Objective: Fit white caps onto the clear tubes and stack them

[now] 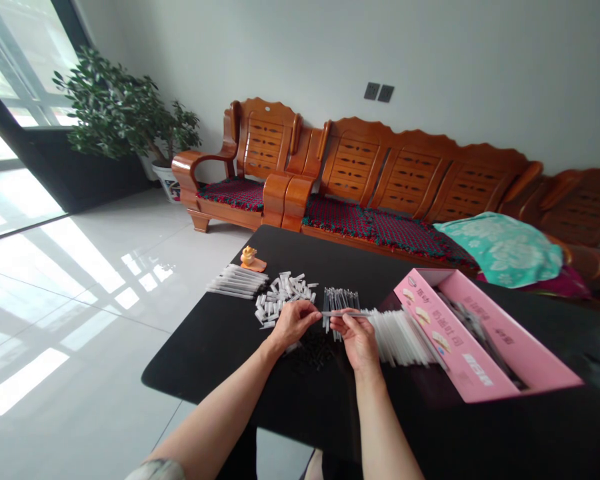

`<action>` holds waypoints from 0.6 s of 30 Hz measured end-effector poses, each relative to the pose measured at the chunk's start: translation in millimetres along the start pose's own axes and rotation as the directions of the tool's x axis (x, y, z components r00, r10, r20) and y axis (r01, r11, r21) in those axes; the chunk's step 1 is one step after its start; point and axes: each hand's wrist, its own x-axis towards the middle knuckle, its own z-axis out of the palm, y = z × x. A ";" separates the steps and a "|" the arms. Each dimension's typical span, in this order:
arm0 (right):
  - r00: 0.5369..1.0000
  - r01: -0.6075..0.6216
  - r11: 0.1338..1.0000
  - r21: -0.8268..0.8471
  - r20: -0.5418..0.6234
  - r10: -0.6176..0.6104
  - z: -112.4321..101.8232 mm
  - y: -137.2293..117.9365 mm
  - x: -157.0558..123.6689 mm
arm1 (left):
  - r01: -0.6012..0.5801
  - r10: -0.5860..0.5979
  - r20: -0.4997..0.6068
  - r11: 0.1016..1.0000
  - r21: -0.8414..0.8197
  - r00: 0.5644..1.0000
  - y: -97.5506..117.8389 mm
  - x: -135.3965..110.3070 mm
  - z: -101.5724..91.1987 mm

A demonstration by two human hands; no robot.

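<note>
My right hand (359, 337) pinches a slim pen (334, 313) that lies level between thumb and fingers. At its left end the fingertips of my left hand (294, 323) are pressed together; whatever small thing they hold is hidden. Below the hands is a heap of small black parts (315, 352). Beyond them lies a row of thin refills (341, 300). White pen caps (283, 297) are piled left of these, partly behind my left hand. A stack of clear white barrels (400, 339) spreads to the right of my right hand.
At the black table's (205, 373) far left lie white pens (237, 281) beside a small orange figurine (250, 259). An open pink box (460, 340) with dark contents stands on the right. Behind are a wooden sofa (405, 180), a turquoise cloth (503, 247) and a potted plant (125, 110).
</note>
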 end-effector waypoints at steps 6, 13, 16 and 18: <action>1.000 0.002 1.000 -0.001 -0.003 -0.002 -2.0 1.7 0.5 | -0.015 0.011 -0.047 0.996 -0.083 0.999 4.5 -0.2 -0.8; 1.000 0.005 1.000 -0.015 0.010 -0.005 -1.7 1.3 0.0 | -0.052 0.053 -0.011 0.996 0.069 0.999 0.0 0.0 -0.2; 1.000 0.004 1.000 -0.010 0.002 -0.004 -0.5 0.5 -0.2 | -0.053 0.051 -0.028 0.998 -0.037 0.998 -1.3 0.9 0.1; 1.000 0.003 1.000 -0.005 -0.010 -0.003 -0.2 0.3 -0.2 | -0.070 0.066 -0.052 0.995 -0.075 0.996 0.3 1.2 -0.9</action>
